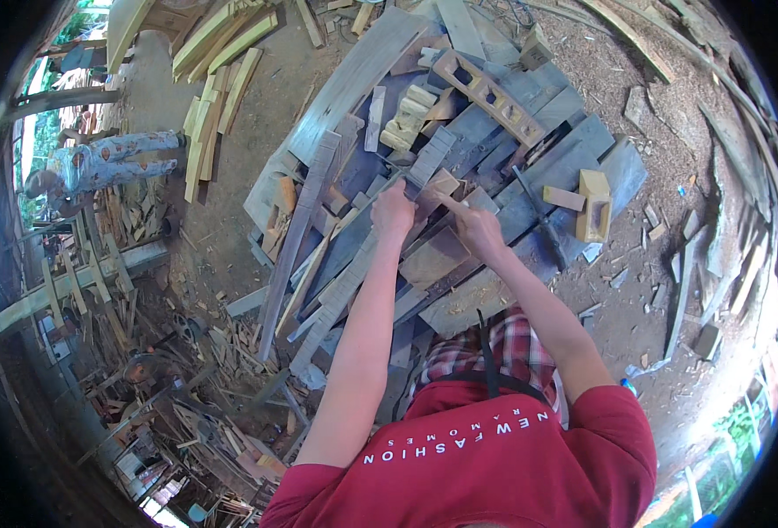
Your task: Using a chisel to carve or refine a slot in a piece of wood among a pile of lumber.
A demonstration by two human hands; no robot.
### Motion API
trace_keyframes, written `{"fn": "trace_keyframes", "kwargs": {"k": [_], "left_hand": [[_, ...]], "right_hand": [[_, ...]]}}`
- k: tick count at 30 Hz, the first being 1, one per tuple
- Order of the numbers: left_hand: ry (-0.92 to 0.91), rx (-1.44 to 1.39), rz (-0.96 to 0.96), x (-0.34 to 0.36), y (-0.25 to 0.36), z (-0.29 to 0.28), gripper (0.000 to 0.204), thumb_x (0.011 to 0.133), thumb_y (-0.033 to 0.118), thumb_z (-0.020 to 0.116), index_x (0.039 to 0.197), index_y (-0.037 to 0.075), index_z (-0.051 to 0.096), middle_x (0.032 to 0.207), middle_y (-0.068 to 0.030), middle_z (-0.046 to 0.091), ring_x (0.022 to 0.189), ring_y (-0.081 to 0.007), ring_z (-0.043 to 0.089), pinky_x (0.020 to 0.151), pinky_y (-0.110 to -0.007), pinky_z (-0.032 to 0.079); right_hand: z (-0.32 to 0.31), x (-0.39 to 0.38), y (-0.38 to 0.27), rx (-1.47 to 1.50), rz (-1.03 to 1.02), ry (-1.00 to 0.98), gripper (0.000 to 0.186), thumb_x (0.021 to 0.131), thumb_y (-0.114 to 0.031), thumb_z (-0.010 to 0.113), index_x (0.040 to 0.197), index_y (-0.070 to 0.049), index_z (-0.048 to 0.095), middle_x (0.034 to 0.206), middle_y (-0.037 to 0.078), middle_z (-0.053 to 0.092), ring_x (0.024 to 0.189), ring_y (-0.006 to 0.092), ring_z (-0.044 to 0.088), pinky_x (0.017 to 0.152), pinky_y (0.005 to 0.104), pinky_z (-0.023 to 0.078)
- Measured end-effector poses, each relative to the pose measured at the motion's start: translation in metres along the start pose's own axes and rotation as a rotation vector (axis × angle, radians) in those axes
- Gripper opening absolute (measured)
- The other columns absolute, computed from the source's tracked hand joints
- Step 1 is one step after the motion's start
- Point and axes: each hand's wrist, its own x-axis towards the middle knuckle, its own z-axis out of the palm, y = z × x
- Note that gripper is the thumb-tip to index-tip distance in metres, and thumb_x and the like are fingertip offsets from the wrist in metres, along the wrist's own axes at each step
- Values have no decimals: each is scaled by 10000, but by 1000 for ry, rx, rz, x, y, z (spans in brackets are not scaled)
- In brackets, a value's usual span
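Observation:
Both my hands are over a pile of grey boards. My left hand [393,209] is closed near a grey, ridged wood strip [364,264]; what its fingers grip is hidden. My right hand [479,231] reaches to a small brown wooden piece [438,183], index finger extended and the others curled; I cannot make out what, if anything, those hold. Just beyond lie a grey ridged block [431,157], a cream wooden piece [407,119] and a long slotted tan piece [486,92].
Yellow wooden blocks [593,207] and a long dark tool [543,229] lie at the pile's right. Pale curved boards [222,40] are stacked upper left, near a person in patterned clothing [112,167]. Scrap wood [160,370] crowds the lower left; loose planks [737,150] line the right.

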Motion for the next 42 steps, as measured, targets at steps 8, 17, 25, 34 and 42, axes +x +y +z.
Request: {"fn": "trace_keyframes", "kwargs": {"k": [8,17,25,34,42], "left_hand": [[26,5,-13,-8,1,-3,436,853,170,761,1269,157,631,1084,-203,733,1072,-413,690,897,-518,548],[45,-15,4,-1,17,15,433,799,193,818,1203,142,670,1075,-172,738,1067,-406,680,873,-524,534],[-9,19,-40,-2,4,2,569,788,217,839,1322,199,643,1107,-179,733,1080,-393,682,882,-514,537],[-38,13,-66,-8,15,-4,603,867,178,766,1430,232,557,1154,-195,723,1125,-408,673,940,-521,536],[-33,37,2,-12,14,1,682,894,184,734,1502,246,431,1346,-162,623,1138,-436,650,939,-600,511]], "right_hand": [[6,-11,0,74,-40,64,529,914,-49,545,1381,-285,625,747,210,648,722,414,662,649,511,516],[8,29,2,58,-32,104,627,895,-21,499,1435,-333,566,784,224,665,776,438,680,682,528,538],[-19,-33,10,173,-19,97,583,877,-43,547,1405,-283,606,778,236,659,719,429,663,648,516,516],[-19,7,12,110,-41,111,522,902,-72,559,1366,-299,639,799,243,667,719,441,659,640,518,515],[-17,9,17,57,-97,93,527,927,-81,541,1393,-318,612,789,239,671,724,432,668,641,521,525]]}}
